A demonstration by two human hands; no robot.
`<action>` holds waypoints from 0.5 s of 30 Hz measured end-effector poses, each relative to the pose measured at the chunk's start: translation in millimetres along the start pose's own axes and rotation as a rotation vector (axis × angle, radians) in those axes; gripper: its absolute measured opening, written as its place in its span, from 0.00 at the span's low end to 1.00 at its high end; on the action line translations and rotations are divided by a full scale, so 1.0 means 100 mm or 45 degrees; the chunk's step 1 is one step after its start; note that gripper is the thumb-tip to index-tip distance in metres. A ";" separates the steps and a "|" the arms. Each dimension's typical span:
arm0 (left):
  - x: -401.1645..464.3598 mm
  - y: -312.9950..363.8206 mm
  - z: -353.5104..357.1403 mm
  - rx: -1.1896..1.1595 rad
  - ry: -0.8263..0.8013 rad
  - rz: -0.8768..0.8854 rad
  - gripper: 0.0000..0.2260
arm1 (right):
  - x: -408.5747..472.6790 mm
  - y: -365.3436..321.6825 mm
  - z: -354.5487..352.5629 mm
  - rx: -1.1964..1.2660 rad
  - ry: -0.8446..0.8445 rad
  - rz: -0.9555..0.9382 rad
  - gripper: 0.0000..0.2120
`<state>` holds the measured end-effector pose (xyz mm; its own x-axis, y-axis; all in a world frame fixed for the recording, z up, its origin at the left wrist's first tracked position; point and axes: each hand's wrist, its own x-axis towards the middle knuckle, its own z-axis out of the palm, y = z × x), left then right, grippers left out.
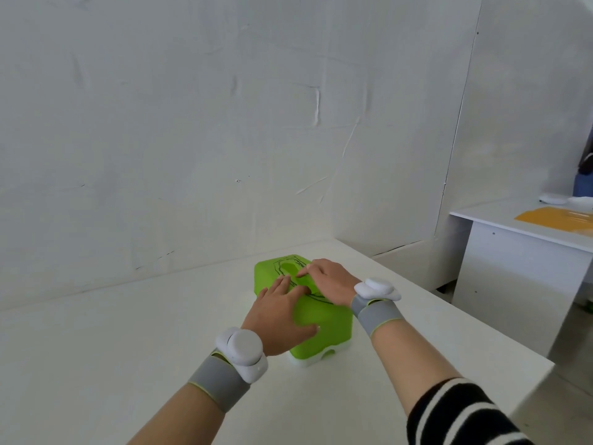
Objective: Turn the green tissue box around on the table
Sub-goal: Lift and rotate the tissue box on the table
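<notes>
Both hands flat on glossy green tissue box (321, 319).

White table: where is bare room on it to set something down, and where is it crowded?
The white table is bare to the left of the green plastic tissue box, from the wall to the near edge. A bare strip also lies behind the box along the wall, and a narrower one between the box and the right edge. It is crowded only at the box, where the left hand and the right hand rest.
</notes>
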<state>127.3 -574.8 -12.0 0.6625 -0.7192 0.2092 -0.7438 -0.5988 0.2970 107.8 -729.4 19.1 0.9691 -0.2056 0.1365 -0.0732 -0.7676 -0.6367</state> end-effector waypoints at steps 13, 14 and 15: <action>-0.14 -0.25 -0.19 0.015 0.054 -0.006 0.17 | -0.16 0.04 -0.06 -0.203 0.118 0.065 0.21; -0.13 -0.28 -0.20 0.022 0.050 -0.014 0.17 | -0.17 0.06 -0.07 -0.203 0.132 0.060 0.21; -0.13 -0.30 -0.21 0.026 0.046 -0.026 0.17 | -0.18 0.08 -0.09 -0.197 0.145 0.055 0.21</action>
<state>142.9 -540.0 -4.0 0.6801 -0.6937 0.2372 -0.7315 -0.6204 0.2829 87.5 -737.2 17.8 0.9320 -0.3009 0.2019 -0.1580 -0.8389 -0.5209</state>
